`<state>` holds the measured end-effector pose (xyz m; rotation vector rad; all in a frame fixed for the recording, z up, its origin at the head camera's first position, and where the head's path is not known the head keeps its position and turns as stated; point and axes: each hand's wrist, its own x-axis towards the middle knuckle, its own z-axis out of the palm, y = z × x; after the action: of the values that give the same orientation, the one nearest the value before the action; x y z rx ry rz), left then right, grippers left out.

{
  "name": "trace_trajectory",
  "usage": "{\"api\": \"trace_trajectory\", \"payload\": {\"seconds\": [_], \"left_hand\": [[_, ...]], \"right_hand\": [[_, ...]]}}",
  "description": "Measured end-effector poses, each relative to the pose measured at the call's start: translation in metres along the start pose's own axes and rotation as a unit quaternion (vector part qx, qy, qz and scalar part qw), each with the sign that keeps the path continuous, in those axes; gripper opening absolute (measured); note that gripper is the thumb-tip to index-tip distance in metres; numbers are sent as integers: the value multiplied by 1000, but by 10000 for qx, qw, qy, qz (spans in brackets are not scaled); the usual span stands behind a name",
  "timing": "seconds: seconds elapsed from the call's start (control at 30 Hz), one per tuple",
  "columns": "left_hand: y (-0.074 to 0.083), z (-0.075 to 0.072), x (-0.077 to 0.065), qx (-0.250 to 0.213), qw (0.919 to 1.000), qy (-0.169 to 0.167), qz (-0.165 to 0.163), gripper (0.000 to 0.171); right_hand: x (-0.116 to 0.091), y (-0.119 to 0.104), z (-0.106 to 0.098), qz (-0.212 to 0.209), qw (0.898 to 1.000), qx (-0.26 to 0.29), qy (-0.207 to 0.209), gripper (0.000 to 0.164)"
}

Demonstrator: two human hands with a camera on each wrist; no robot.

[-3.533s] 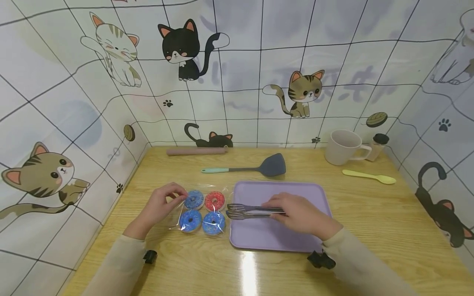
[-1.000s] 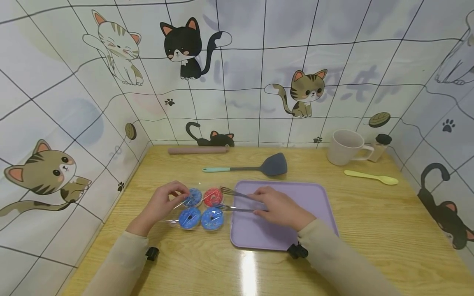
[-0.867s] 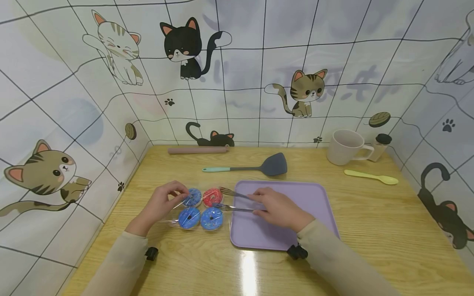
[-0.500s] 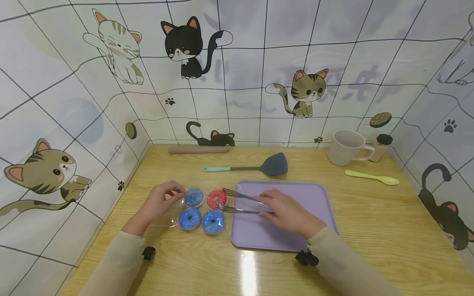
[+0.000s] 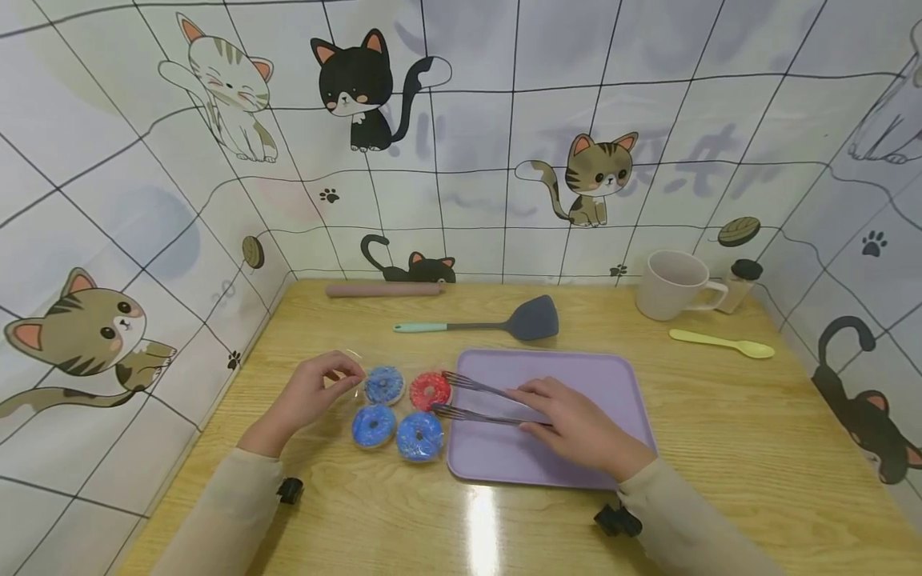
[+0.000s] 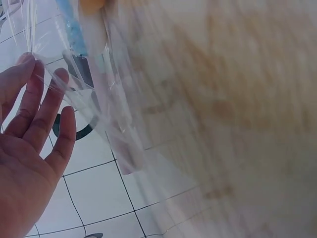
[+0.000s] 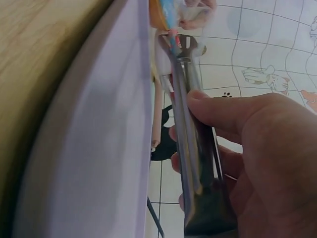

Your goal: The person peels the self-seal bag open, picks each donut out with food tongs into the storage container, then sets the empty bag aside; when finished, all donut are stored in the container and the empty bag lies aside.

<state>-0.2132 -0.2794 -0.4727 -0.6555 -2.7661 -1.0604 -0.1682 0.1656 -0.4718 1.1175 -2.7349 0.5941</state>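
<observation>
My left hand (image 5: 310, 398) pinches the edge of a clear plastic bag (image 6: 79, 82) between thumb and fingertips; the remaining fingers are spread in the left wrist view. Metal tongs (image 5: 486, 418) are held in my right hand (image 5: 579, 424), their slotted tips parted around the right side of a red doughnut (image 5: 420, 391). Blue doughnuts lie beside it: one at the upper left (image 5: 383, 386), one at the lower left (image 5: 373, 426) and one at the lower right (image 5: 419, 438). Plastic glints over them; whether the red one is inside the bag I cannot tell.
A purple tray (image 5: 605, 376) lies beneath the right hand and tongs. Behind it is a spatula (image 5: 533, 320), and a rolling pin (image 5: 385, 290) lies along the wall. At the back right stand a mug (image 5: 666, 288), a shaker jar (image 5: 738, 288) and a yellow spoon (image 5: 720, 344).
The right hand and tongs have drawn back to the right, and the doughnuts have shifted slightly right, the red one now near the tray's edge. The left hand has barely moved.
</observation>
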Motion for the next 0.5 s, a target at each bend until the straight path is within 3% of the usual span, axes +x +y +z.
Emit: {"api": "trace_trajectory", "payload": {"seconds": [0.17,0.37,0.5], "left_hand": [[3,0,0,24,10000,-44,-18,8],[0,-1,2,113,9999,-32,-25,7],[-3,-3,3,174,9998,-3,-36,8]], "right_hand": [[-4,3,3,-137,9996,-91,228,52],[-11,2,0,284,9988,382,-61,48],[-15,3,-2,283,9989,383,-49,49]]}}
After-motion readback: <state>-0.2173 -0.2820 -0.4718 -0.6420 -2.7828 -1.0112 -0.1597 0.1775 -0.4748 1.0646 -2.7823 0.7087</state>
